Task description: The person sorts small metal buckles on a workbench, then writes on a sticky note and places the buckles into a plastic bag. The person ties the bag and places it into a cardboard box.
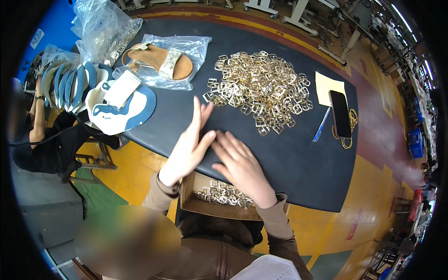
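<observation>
Both palms lie open on the dark table [298, 163], left hand [189, 144] and right hand [240, 165] holding nothing; buckle pile [259, 88] beyond the fingertips, cardboard box [224, 205] under the wrists. Sorting pauses; reaching forward seems next.

Two clear plastic bags [100, 23] at table's far left, one [186, 46] under a sandal. Dark phone screen [340, 114] at right, beside a yellow paper slip [326, 84]. Open brown cardboard box [191, 196] at near edge.

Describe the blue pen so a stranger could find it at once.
Start at the dark table and go to its right end, past the heap of gold buckles. The blue pen lies beside the black phone, the only slim blue stick there.
</observation>
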A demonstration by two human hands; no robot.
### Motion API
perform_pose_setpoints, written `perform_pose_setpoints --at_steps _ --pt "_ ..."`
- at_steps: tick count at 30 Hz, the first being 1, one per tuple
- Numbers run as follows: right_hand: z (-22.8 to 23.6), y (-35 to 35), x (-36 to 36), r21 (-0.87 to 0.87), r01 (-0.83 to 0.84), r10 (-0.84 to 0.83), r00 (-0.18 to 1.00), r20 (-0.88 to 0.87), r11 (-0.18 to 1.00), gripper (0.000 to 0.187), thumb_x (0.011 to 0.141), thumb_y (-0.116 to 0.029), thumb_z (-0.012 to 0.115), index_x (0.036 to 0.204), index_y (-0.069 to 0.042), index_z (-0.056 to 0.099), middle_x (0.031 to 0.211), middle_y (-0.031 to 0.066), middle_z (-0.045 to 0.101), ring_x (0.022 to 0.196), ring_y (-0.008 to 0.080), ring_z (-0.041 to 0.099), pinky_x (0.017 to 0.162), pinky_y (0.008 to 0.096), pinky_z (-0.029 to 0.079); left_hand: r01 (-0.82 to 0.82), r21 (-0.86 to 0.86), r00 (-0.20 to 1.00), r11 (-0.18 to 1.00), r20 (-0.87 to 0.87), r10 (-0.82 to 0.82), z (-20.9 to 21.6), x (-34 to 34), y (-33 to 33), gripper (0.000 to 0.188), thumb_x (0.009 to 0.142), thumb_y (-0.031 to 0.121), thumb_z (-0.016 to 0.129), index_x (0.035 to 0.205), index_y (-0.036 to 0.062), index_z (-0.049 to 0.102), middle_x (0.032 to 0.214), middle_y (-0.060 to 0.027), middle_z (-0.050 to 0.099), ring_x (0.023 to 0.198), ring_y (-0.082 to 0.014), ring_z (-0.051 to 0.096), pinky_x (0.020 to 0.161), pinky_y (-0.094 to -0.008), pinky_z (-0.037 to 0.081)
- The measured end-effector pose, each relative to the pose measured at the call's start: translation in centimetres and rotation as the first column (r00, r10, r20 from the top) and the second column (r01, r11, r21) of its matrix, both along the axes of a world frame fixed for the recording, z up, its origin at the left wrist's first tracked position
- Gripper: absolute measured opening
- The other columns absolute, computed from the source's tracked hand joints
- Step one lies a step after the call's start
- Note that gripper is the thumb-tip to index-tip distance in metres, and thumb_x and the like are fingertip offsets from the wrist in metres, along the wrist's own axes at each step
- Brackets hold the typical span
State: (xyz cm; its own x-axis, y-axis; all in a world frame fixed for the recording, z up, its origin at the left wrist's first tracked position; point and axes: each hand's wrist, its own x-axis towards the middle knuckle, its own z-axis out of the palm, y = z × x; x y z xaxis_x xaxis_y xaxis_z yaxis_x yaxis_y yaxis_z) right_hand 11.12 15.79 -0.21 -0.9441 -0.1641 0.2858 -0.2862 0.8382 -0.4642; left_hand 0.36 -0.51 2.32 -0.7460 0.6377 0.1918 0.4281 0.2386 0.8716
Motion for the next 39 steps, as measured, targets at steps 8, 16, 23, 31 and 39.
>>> perform_pose_setpoints --at_steps 8,16,23,31,39 --pt "0.7 0.1 8.2 -0.234 -0.228 0.274 0.944 0.186 0.945 0.042 0.096 -0.013 0.068 0.135 0.001 0.062 0.15 0.0148 0.055 0.141 0.0329 0.05 0.116 0.0432 0.043 -0.123 -0.365 0.801 0.923 -0.585 -0.125 -4.3 -5.5 3.3 0.069 0.1 0.032 0.064 0.157 0.0028 0.038 0.163 -0.0202 0.037 0.148 -0.0427 0.037 0.121 -0.0521 0.032" --pt "3.7 3.5 9.2 -0.296 0.095 -0.059 0.99 0.13 0.951 0.034 0.091 -0.006 0.072 0.125 -0.003 0.071 0.142 0.0159 0.062 0.13 0.0359 0.06 0.108 0.0443 0.049 0.032 -0.478 0.831 0.878 -0.475 -0.289 -2.3 2.4 1.9 0.059 0.1 0.031 0.063 0.154 0.0129 0.047 0.164 -0.0111 0.039 0.152 -0.0342 0.035 0.122 -0.0545 0.028" --pt "2.3 3.6 2.8 -0.188 0.181 -0.175 0.983 0.049 0.965 0.047 0.096 -0.012 0.068 0.142 -0.005 0.06 0.152 0.0147 0.053 0.138 0.0371 0.051 0.114 0.0447 0.043 0.225 -0.38 0.914 0.897 -0.235 -0.329 -1.2 3.0 0.4 0.075 0.094 0.021 0.071 0.159 0.0081 0.037 0.166 -0.0125 0.038 0.156 -0.0355 0.027 0.126 -0.059 0.016" --pt "1.0 2.9 1.6 -0.123 0.185 -0.176 0.981 0.081 0.975 0.038 0.096 -0.011 0.068 0.133 -0.005 0.064 0.147 0.0117 0.057 0.134 0.034 0.055 0.11 0.0439 0.046 0.055 -0.354 0.925 0.934 -0.333 -0.181 -1.5 1.2 -0.5 0.041 0.096 0.02 0.069 0.135 0.0104 0.065 0.154 -0.0107 0.052 0.148 -0.0346 0.042 0.122 -0.0542 0.03" --pt "0.7 4.0 3.7 -0.12 0.262 -0.258 0.965 0.046 0.958 0.044 0.096 -0.016 0.069 0.138 -0.006 0.061 0.152 0.0159 0.051 0.139 0.0388 0.05 0.112 0.0474 0.044 0.066 -0.131 0.952 0.989 -0.289 -0.101 -1.6 1.6 0.0 0.024 0.095 0.008 0.067 0.119 0.0051 0.071 0.136 -0.011 0.065 0.13 -0.0317 0.06 0.112 -0.0435 0.045"
